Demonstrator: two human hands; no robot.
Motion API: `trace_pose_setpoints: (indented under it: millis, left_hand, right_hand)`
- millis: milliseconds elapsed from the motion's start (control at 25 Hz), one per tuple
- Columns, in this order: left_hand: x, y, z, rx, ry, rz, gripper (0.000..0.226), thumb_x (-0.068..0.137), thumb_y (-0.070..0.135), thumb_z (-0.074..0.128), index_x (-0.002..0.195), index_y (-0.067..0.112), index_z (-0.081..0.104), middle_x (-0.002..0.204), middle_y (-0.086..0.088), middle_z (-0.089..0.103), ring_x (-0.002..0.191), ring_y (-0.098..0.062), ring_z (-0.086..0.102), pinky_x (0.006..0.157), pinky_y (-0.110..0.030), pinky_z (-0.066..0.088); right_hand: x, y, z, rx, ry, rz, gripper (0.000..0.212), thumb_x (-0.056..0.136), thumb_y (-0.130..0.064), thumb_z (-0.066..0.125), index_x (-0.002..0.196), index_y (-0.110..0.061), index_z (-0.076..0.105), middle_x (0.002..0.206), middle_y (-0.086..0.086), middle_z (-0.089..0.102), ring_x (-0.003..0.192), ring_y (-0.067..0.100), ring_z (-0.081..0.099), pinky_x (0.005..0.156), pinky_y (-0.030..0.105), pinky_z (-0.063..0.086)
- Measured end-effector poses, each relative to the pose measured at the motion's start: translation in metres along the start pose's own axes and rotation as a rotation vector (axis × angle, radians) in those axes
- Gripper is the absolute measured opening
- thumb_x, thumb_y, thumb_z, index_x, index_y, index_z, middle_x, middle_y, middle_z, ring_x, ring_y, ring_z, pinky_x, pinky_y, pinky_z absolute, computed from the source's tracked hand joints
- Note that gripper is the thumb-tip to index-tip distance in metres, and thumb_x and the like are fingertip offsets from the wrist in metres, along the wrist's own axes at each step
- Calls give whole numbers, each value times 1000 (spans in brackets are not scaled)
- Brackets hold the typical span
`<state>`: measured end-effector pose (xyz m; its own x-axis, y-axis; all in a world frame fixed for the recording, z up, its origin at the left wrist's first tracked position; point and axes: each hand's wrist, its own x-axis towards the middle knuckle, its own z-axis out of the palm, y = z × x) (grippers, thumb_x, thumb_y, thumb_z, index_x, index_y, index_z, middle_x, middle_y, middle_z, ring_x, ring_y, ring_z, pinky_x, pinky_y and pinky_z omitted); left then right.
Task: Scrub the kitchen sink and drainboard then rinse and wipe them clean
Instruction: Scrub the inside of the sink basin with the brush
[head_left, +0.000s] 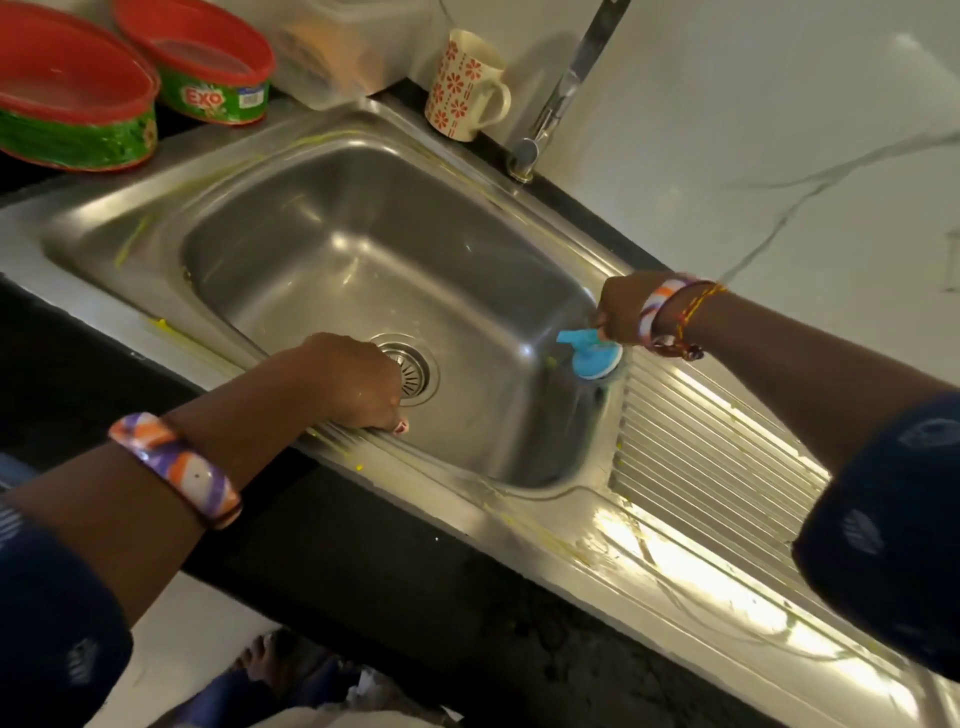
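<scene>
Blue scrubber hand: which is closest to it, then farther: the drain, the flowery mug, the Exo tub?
From the right hand, holding the blue scrubber:
1. Drain, on the sink floor beside the left hand.
2. Flowery mug, behind the sink by the tap.
3. Exo tub, far back left corner.
</scene>
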<state>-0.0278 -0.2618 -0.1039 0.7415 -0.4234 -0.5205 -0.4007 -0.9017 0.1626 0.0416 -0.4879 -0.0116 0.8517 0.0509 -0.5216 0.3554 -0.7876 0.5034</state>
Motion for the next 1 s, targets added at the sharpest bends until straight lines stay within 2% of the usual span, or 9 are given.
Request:
trace_pose_setpoints:
  millis: [80,200,320,480,560,640,680,840,1000]
  left_hand:
    - [-1,-2,-1,-2,3,17,39,93,51,44,103,17,62,107,-2,61,87,-17,50,80,-29,38]
    - [0,-6,1,-12,9,43,39,93,51,43,101,17,63,110,-3,62,96,-20,56,82,-29,39]
    - [-1,-5,1,9,5,48,43,94,51,42,108,16,63,114,-2,62,105,-21,57,85,-30,41]
    - [-2,-4,3,-10,33,19,42,94,50,43,109,17,63,112,0,62,101,-18,57,80,-27,38]
    - [-3,-1,6,-6,68,4,40,94,49,44,111,17,62,114,-1,62,102,-19,57,80,-27,37]
    - [-4,1,7,8,82,-3,41,95,46,43,116,16,61,119,-2,61,107,-20,56,82,-27,38]
    - [-6,3,6,10,73,-2,41,95,44,43,118,14,59,121,-3,60,109,-21,56,85,-28,39]
    - [-12,11,-1,42,6,6,44,98,40,40,125,8,55,128,-8,56,116,-23,52,92,-29,38]
    - [-13,13,-2,59,-4,5,43,98,38,41,125,7,55,128,-9,56,117,-24,52,94,-29,38]
  right_hand:
    - [-8,-7,2,54,-29,-28,29,91,-25,54,107,-5,68,75,3,61,61,12,58,63,17,53]
    - [-26,-36,-4,332,-318,-53,29,93,-18,54,111,1,65,46,-2,52,28,2,40,33,9,33]
    - [-26,-20,-1,246,-192,16,28,93,-22,55,109,-3,67,55,-2,52,36,3,46,41,13,42]
    - [-28,-16,7,66,69,105,31,91,-27,54,110,-5,64,95,10,67,86,23,65,77,27,52]
    - [-37,-38,10,138,-36,-32,29,92,-23,53,112,-5,65,91,7,72,71,13,65,63,17,49]
    - [-48,-54,9,258,-201,-67,27,93,-18,53,111,-4,66,54,-6,65,39,0,51,40,8,38]
    - [-48,-50,9,239,-178,-52,27,92,-19,54,111,-5,66,48,-7,60,35,-2,48,40,9,40]
    - [-40,-37,22,74,164,140,28,88,-24,58,109,-6,65,103,9,68,96,22,66,81,28,53]
    - [-50,-71,30,258,-81,-116,26,91,-20,53,109,-7,67,66,-3,63,66,9,59,51,13,44]
